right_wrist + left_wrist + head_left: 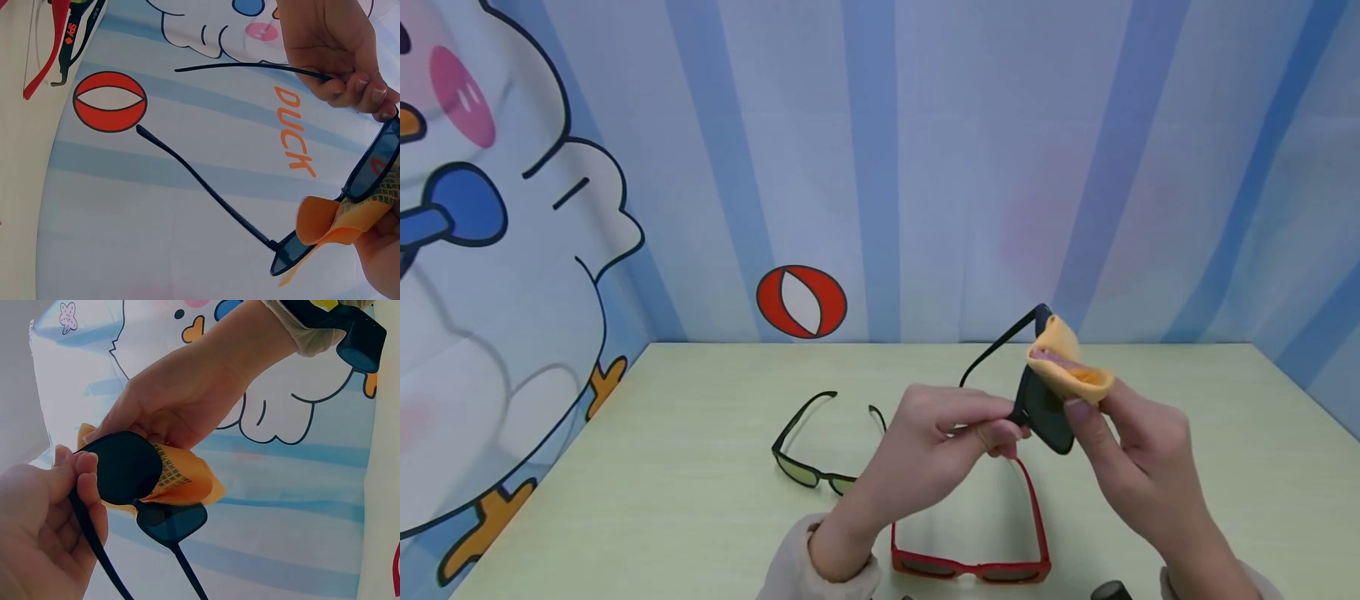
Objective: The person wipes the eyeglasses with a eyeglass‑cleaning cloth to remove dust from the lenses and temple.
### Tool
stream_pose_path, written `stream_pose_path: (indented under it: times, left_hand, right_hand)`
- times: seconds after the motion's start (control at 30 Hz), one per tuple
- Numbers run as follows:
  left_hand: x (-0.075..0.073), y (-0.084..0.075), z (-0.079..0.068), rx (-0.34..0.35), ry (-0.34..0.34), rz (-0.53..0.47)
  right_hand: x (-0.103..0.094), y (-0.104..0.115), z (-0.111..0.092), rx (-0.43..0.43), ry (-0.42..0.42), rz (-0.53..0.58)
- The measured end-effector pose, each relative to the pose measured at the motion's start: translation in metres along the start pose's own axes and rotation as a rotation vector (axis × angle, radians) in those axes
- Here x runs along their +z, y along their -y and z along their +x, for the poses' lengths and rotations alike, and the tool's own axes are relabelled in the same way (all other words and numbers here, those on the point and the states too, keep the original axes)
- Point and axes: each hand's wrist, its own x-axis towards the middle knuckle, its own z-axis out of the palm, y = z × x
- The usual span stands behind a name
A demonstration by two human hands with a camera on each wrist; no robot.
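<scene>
Black sunglasses (1047,414) with dark lenses are held up above the table, temples unfolded. My left hand (943,446) pinches them near one hinge, thumb and fingers on the frame's corner. In my right hand (1150,467) is an orange-yellow cloth (1063,360), folded over the front of the glasses and pinched there between thumb and fingers. The left wrist view shows the cloth (184,478) behind the lenses, with a dark printed pattern on part of it. In the right wrist view the cloth (337,220) wraps the lower part of the frame, and both temples stick out.
Red-framed glasses (970,571) lie unfolded on the table (647,517) below my hands. Black glasses with greenish lenses (797,472) lie left of them, partly behind my left forearm. A dark object (1110,591) shows at the bottom edge. A printed backdrop (970,167) rises behind the table.
</scene>
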Motion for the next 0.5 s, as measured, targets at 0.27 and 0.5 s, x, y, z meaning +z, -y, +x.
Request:
stream_pose_path:
  times: [0.27, 0.5]
  left_hand:
    - [0.004, 0.002, 0.000, 0.040, -0.015, 0.082]
    - [0.006, 0.007, -0.001, 0.010, -0.134, 0.097]
  right_hand:
    - [0.006, 0.005, -0.002, -0.083, 0.001, 0.171]
    - [0.012, 0.011, 0.001, -0.197, 0.007, 0.285]
